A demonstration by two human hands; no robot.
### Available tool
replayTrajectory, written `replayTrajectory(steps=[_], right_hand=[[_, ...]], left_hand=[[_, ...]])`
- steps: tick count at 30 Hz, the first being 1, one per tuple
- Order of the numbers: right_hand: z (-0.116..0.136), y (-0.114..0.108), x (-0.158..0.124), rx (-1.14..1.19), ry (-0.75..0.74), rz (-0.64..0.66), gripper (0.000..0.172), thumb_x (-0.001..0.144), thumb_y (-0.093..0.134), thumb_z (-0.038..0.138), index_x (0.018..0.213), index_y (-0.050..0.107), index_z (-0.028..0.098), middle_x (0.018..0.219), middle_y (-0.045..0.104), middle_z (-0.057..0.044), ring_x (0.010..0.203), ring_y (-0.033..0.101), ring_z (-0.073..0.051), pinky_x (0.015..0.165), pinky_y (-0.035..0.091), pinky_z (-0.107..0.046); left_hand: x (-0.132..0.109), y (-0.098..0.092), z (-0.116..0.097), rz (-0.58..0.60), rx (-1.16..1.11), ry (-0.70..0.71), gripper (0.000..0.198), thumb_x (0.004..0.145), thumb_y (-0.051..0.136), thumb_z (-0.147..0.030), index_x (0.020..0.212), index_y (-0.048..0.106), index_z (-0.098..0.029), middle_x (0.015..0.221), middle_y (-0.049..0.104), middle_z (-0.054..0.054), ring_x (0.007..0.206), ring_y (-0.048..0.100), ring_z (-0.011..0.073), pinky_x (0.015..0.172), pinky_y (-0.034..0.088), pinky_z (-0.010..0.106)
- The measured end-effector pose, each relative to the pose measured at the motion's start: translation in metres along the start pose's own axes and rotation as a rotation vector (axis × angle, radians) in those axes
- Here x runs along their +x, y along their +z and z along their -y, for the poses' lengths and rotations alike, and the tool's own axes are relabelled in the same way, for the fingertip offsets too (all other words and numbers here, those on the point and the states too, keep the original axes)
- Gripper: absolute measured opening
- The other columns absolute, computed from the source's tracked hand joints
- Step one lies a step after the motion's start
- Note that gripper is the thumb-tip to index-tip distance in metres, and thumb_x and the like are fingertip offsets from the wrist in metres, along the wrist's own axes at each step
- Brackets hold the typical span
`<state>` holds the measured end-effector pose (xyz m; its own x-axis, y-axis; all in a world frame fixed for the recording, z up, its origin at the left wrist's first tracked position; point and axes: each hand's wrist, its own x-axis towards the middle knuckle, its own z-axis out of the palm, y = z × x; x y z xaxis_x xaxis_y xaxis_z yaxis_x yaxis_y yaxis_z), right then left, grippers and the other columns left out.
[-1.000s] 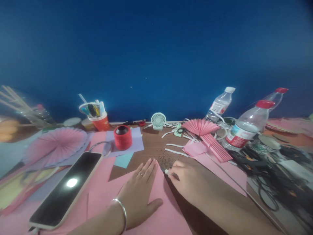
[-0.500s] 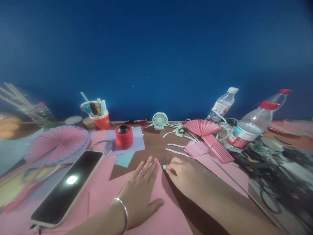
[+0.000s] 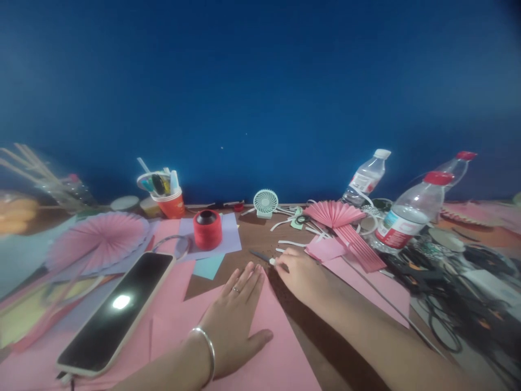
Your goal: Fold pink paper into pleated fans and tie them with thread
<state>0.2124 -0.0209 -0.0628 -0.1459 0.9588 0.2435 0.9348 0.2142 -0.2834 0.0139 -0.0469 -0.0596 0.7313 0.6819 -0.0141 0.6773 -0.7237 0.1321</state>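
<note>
My left hand (image 3: 234,317) lies flat on a pink paper sheet (image 3: 285,358), its fingers stretched out toward the sheet's far corner. A ring and a silver bangle are on it. Just right of that corner, my right hand (image 3: 299,277) is closed in a pinch over the brown table. From its fingertips a slim tool (image 3: 261,256) with a dark pointed end and a whitish part points left. The rest of this tool is hidden in the hand, and its exact kind cannot be made out. Small dark specks lie on the table close by.
A phone (image 3: 118,312) and a pink paper rosette (image 3: 100,239) lie left. A red thread spool (image 3: 208,230) and a small fan (image 3: 265,203) stand ahead. Right are a pleated pink fan (image 3: 334,213), water bottles (image 3: 413,214) and tangled cables (image 3: 443,320).
My right hand has moved slightly up and away from me, and the tool's dark pointed end now shows clearly. The left hand stays flat on the paper. The view has shifted slightly.
</note>
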Motion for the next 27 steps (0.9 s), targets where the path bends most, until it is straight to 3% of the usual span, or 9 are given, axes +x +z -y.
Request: replayTrajectory(steps=[4, 7, 9, 13, 17, 22, 27], right_hand=[[-0.016, -0.003, 0.002, -0.044, -0.009, -0.046, 0.012, 0.079, 0.051, 0.019, 0.083, 0.063, 0.02, 0.086, 0.061, -0.004, 0.083, 0.054, -0.018, 0.073, 0.037, -0.028], [-0.012, -0.008, -0.005, -0.004, -0.045, -0.119, 0.025, 0.078, 0.051, 0.016, 0.102, 0.058, 0.019, 0.097, 0.06, -0.007, 0.094, 0.051, -0.022, 0.082, 0.035, -0.034], [-0.003, -0.008, -0.011, 0.171, -0.026, -0.118, 0.026, 0.079, 0.048, 0.014, 0.103, 0.056, 0.02, 0.097, 0.061, -0.006, 0.092, 0.053, -0.02, 0.081, 0.037, -0.032], [0.013, -0.004, -0.017, 0.623, 0.12, 0.025, 0.023, 0.073, 0.05, 0.013, 0.093, 0.058, 0.022, 0.08, 0.064, 0.001, 0.072, 0.059, -0.014, 0.068, 0.044, -0.026], [0.014, -0.003, -0.015, 0.876, 0.095, 0.101, 0.023, 0.072, 0.048, 0.012, 0.09, 0.06, 0.018, 0.084, 0.064, -0.001, 0.077, 0.059, -0.015, 0.071, 0.044, -0.026], [0.01, -0.005, -0.014, 0.795, -0.041, 0.11, 0.025, 0.066, 0.05, 0.004, 0.079, 0.065, 0.019, 0.082, 0.064, -0.001, 0.077, 0.057, -0.015, 0.068, 0.042, -0.024], [0.015, -0.007, -0.016, 0.749, -0.127, 0.113, 0.012, 0.071, 0.058, 0.014, 0.077, 0.067, 0.019, 0.074, 0.062, 0.0, 0.068, 0.054, -0.013, 0.06, 0.038, -0.022]], left_hand=[[0.0, 0.005, 0.001, -0.055, 0.003, -0.099, 0.075, 0.08, 0.032, -0.057, 0.139, 0.01, -0.016, 0.145, 0.01, 0.008, 0.132, 0.006, 0.0272, 0.106, 0.006, 0.045], [0.0, 0.008, 0.001, -0.086, -0.022, -0.161, 0.075, 0.079, 0.038, -0.055, 0.138, 0.017, -0.014, 0.142, 0.022, 0.011, 0.129, 0.017, 0.0286, 0.105, 0.012, 0.045], [0.0, 0.009, 0.002, -0.119, -0.051, -0.175, 0.074, 0.077, 0.045, -0.051, 0.137, 0.02, -0.016, 0.138, 0.031, 0.011, 0.126, 0.026, 0.0282, 0.103, 0.018, 0.044], [0.001, 0.007, 0.004, -0.216, -0.1, -0.195, 0.062, 0.076, 0.05, -0.036, 0.133, 0.028, -0.022, 0.131, 0.041, 0.008, 0.118, 0.035, 0.0275, 0.098, 0.025, 0.044], [0.004, 0.003, 0.006, -0.318, -0.183, -0.186, 0.046, 0.08, 0.046, -0.024, 0.124, 0.037, -0.024, 0.117, 0.051, 0.005, 0.107, 0.044, 0.0239, 0.091, 0.032, 0.042], [0.005, -0.003, 0.005, -0.368, -0.277, -0.188, 0.031, 0.081, 0.045, -0.022, 0.112, 0.046, -0.026, 0.098, 0.055, 0.003, 0.092, 0.05, 0.0213, 0.082, 0.038, 0.039], [0.006, -0.001, 0.006, -0.378, -0.312, -0.198, 0.023, 0.084, 0.042, -0.023, 0.106, 0.048, -0.024, 0.095, 0.056, 0.003, 0.089, 0.051, 0.0205, 0.08, 0.039, 0.038]])
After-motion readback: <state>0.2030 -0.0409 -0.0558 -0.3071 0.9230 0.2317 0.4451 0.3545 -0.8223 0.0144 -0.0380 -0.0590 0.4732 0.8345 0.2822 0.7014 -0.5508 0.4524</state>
